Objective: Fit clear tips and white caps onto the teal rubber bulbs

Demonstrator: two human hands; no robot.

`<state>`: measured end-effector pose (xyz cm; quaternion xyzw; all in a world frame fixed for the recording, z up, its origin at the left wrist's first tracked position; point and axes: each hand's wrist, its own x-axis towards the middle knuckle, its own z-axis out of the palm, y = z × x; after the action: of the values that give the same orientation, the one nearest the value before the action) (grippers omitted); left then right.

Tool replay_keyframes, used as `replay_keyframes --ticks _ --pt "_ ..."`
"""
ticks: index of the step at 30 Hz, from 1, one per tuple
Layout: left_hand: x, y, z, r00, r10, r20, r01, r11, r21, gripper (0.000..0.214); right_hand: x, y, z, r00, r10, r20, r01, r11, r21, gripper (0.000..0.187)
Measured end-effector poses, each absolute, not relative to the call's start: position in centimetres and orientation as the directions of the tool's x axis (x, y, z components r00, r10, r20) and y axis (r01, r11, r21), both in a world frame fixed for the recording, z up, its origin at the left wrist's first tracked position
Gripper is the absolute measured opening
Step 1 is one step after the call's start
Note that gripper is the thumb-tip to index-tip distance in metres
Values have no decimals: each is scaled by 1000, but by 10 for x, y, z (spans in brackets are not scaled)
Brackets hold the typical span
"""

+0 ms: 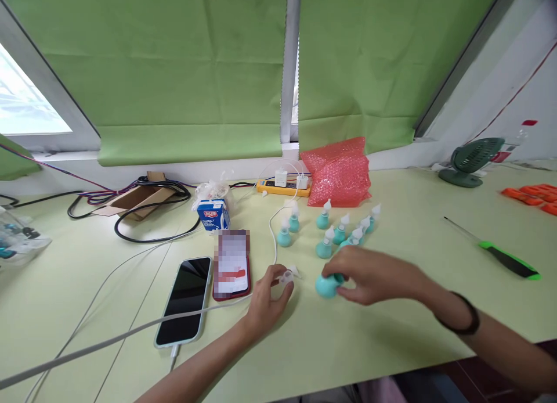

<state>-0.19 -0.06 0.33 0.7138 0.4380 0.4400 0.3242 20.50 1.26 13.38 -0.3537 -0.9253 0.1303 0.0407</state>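
Between the thumb and fingers of my left hand (270,295) is a small clear nozzle tip (288,276). My right hand (365,274) grips a round teal squeeze bulb (327,286) near its top, low over the table. The two parts are apart, with a short gap between them. Beyond my hands stand several teal bulbs with whitish pointed tips fitted, such as one bulb (324,249) in front and another bulb (322,219) behind it. My right hand partly hides the nearest of the cluster.
Left of my hands lie a black-screened phone (185,298) with a cable and a red-cased phone (232,263). Behind are a blue milk carton (213,215), a yellow power strip (282,187) and red bubble wrap (337,176). Rightward are a screwdriver (509,259) and a green fan (470,162).
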Motion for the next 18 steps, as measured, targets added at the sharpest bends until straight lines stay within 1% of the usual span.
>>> replay_keyframes --ticks 1,2,3,5,6,7,10,13,15,18 --pt "-2 -1 5 214 910 356 330 -410 850 23 198 10 117 -769 637 -55 622 725 -295 11" --pt "-2 -2 6 202 908 368 318 -416 852 26 192 10 100 -778 627 -43 601 722 -341 12" --pt "-1 -3 8 187 909 372 298 -413 860 28 188 12 85 -776 631 1 576 709 -407 19" --pt "-1 -4 11 144 929 341 210 -365 907 27 182 15 59 -758 644 102 481 658 -580 36" --pt "-1 -5 12 116 944 310 142 -325 935 24 179 17 49 -748 651 134 430 628 -649 39" --pt "0 -5 13 90 957 278 68 -284 956 21 177 17 39 -719 672 178 400 609 -685 38" --pt "1 -4 14 42 973 225 -94 -220 971 18 173 13 19 -637 713 294 358 611 -706 33" --pt "1 -2 12 13 972 233 -129 -229 965 17 172 6 13 -580 723 375 319 625 -712 29" --pt "1 -2 11 -2 976 219 -130 -217 967 18 171 3 14 -529 748 400 306 608 -733 31" --pt "2 -3 9 66 987 149 -157 -137 978 21 171 2 16 -447 812 375 368 549 -750 33"
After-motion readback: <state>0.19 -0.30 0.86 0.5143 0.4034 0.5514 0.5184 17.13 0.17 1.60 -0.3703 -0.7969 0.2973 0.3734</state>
